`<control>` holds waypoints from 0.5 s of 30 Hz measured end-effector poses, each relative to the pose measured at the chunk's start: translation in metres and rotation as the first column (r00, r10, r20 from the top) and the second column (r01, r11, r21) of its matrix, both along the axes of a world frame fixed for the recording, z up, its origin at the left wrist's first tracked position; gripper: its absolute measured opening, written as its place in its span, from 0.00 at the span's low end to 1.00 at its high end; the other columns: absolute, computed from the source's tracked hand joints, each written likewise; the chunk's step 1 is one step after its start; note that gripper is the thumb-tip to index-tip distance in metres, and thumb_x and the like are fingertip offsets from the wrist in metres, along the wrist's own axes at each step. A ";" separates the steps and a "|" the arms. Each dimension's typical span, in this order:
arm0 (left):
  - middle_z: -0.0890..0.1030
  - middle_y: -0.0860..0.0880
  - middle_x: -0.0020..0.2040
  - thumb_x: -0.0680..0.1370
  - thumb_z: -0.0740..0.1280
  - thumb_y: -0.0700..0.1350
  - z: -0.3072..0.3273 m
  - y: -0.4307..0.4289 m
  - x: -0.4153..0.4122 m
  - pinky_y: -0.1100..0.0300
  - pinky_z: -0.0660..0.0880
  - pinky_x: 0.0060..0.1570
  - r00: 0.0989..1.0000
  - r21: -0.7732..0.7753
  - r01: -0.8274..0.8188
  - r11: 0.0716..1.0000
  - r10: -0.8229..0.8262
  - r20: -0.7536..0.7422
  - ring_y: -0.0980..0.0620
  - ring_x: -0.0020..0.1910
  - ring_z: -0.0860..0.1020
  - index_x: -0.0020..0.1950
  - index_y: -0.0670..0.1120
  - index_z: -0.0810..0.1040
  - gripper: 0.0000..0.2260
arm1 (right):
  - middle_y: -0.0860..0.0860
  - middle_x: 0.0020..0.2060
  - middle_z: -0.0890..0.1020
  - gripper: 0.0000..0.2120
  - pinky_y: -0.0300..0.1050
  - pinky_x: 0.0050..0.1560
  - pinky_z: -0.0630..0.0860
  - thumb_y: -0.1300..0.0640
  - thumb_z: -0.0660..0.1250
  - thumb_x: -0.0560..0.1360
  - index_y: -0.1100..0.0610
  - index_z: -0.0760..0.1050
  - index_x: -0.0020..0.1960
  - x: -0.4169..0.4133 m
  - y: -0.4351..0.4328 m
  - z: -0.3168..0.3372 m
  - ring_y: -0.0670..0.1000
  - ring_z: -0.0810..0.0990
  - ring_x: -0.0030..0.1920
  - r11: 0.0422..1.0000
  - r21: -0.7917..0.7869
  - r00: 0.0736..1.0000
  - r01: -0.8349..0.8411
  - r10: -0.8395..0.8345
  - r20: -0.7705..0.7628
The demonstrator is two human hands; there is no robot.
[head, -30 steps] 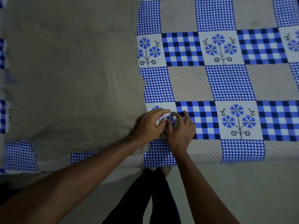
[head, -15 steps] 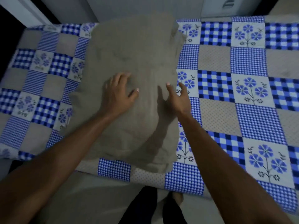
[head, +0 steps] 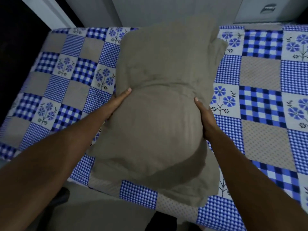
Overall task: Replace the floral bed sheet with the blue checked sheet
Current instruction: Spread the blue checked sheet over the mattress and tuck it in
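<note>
Change noted: one second ago both grips were pinching at the sheet (head: 260, 104) just beside the pillow's (head: 160, 114) edge; half a second ago they were spread flat over the pillow's top. Now they have closed in on its two flanks. Left grip (head: 119, 101) clasps the pillow's left side, thumb on top. Right grip (head: 204, 116) clasps the right side likewise. The fingers of both are hidden behind the pillow, so how far they wrap I cannot tell. The pillow is waisted between the grips and its near half bulges toward the camera. It is probably coming up off the bed, though the view does not settle whether the far end is still resting there. The sheet, blue checks with flower squares, lies flat beneath the pillow and spreads out on every side of it. No other sheet is in view. Judgement: the swap itself looks done, with sheet-smoothing given over to placing the pillow, a closing step.
</note>
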State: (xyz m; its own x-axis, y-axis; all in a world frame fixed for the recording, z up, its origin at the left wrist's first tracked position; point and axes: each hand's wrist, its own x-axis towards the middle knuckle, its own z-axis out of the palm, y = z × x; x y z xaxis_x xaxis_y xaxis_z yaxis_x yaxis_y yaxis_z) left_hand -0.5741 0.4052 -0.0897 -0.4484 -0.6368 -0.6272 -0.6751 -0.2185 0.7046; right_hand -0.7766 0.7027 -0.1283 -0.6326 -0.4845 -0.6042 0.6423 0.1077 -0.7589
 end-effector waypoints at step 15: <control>0.83 0.51 0.56 0.60 0.78 0.63 0.109 0.116 -0.061 0.52 0.76 0.60 0.941 -0.001 -0.113 0.994 0.107 -0.322 0.47 0.59 0.80 0.67 0.49 0.76 0.38 | 0.53 0.59 0.83 0.33 0.57 0.58 0.80 0.52 0.77 0.67 0.53 0.72 0.70 -0.048 0.131 0.138 0.55 0.83 0.57 0.982 -0.183 0.975 -0.056 0.014 -0.224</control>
